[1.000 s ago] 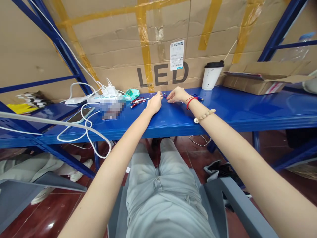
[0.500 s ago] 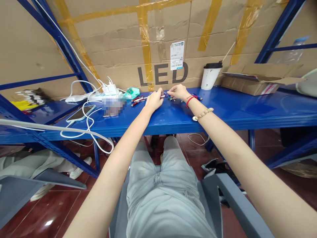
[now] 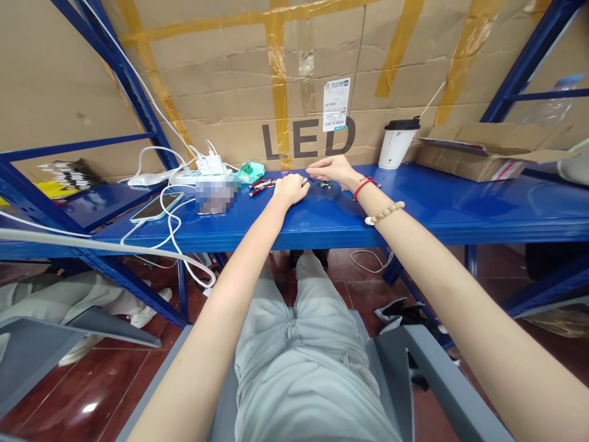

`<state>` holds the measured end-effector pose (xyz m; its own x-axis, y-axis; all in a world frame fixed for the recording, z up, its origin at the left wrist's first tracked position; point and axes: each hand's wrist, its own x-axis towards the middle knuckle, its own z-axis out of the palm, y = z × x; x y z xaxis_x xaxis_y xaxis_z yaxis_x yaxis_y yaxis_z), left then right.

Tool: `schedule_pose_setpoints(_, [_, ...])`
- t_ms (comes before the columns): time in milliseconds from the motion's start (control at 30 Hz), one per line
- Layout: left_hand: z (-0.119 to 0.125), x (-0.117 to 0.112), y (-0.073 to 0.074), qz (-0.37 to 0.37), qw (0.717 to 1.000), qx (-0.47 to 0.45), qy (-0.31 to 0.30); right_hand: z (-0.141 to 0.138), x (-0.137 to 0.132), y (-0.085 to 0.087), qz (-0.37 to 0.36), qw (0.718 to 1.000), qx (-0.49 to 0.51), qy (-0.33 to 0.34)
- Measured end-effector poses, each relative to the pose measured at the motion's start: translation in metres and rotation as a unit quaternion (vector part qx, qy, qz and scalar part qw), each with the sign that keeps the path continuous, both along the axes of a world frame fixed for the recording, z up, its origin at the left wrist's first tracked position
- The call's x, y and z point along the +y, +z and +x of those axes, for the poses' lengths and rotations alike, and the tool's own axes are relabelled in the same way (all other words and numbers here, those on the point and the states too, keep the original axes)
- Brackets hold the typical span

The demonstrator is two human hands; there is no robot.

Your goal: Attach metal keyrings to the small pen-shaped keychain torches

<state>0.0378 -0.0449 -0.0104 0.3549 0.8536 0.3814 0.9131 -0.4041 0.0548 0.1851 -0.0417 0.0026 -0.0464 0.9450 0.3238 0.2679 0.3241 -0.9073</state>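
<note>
Both my hands rest far out on a blue metal shelf (image 3: pixel 451 209). My left hand (image 3: pixel 289 188) is curled, its fingers closed on a small pen-like piece whose tip shows at its right. My right hand (image 3: pixel 332 169) lies just right of it, fingers pinched together over several small dark and green parts (image 3: pixel 324 183) on the shelf; what it grips is too small to name. Red pens (image 3: pixel 260 186) lie just left of my left hand. A red string and a bead bracelet (image 3: pixel 384 213) circle my right wrist.
A white cup with a black lid (image 3: pixel 396 144) and an open cardboard box (image 3: pixel 488 150) stand to the right. A phone (image 3: pixel 156 207), white cables and chargers (image 3: pixel 209 166) and a green packet (image 3: pixel 251 170) lie to the left. A large cardboard wall marked LED stands behind.
The camera has shifted slightly. My right hand has moved a little up and left over the small parts, while my left hand stays curled beside it.
</note>
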Motion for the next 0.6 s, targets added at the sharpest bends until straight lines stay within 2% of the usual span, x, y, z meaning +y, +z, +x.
schedule_pose_setpoints(200, [0.0009,-0.0021,0.0018,-0.010,1.000,-0.017,-0.003,0.0016,-0.0010,-0.0003,-0.014,0.997,-0.005,0.081])
schedule_pose_setpoints(333, [0.0020,-0.0025,0.0020,-0.015,0.998,-0.058,-0.010,0.0030,0.0028,-0.0027,-0.009,0.997,-0.026,0.076])
schedule_pose_setpoints(600, [0.0067,0.0052,-0.0040,-0.030,0.985,-0.157,-0.066,-0.0065,0.0019,-0.0043,-0.001,0.997,-0.004,0.083])
